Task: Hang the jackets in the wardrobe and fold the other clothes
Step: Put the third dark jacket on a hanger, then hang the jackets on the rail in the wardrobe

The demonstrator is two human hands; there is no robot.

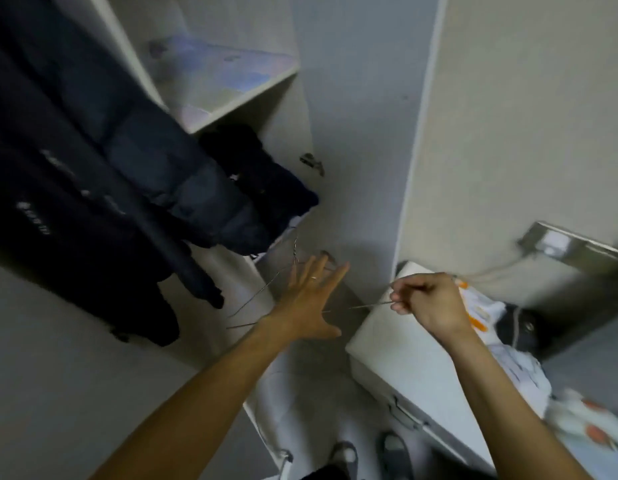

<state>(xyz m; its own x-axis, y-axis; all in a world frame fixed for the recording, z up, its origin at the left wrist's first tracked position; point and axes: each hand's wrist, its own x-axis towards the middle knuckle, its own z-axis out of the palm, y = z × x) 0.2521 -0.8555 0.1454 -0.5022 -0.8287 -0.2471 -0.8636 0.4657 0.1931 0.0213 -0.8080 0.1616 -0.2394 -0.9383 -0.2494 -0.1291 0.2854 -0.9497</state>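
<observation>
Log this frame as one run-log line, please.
right hand: grips wire hanger | left hand: open, fingers spread over hanger | dark jackets: hanging in wardrobe

Right hand (426, 299) pinches a wire hanger (266, 289); left hand (309, 303) spread open beside jackets (92, 174).

We lose the dark jackets (75, 161) past the left edge. The left hand (311, 303) covers the middle of the wire hanger (255, 299). Motion blur smears the white-and-orange cloth (584, 424) at the right edge; its kind escapes us.
</observation>
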